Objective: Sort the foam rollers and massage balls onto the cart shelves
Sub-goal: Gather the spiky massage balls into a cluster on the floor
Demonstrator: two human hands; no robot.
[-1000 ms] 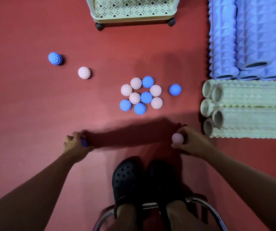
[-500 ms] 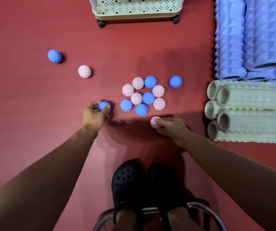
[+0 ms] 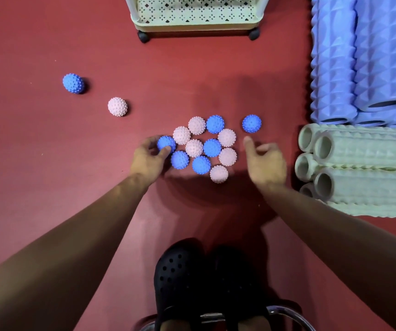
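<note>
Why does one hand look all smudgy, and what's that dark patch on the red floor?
In the head view, the right hand is motion-blurred, while the left hand, gripping a blue ball, looks sharper. The dark patch is the person's own shadow on the red floor. The wide lens bends the green rollers near the edge.

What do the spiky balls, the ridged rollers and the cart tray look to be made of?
Spiky balls: likely soft rubber or PVC, matte, moulded nubs. Green rollers and blue rollers: apparently foam, matte, hollow cores. Cart tray: probably painted metal or plastic, punched pattern.
</note>
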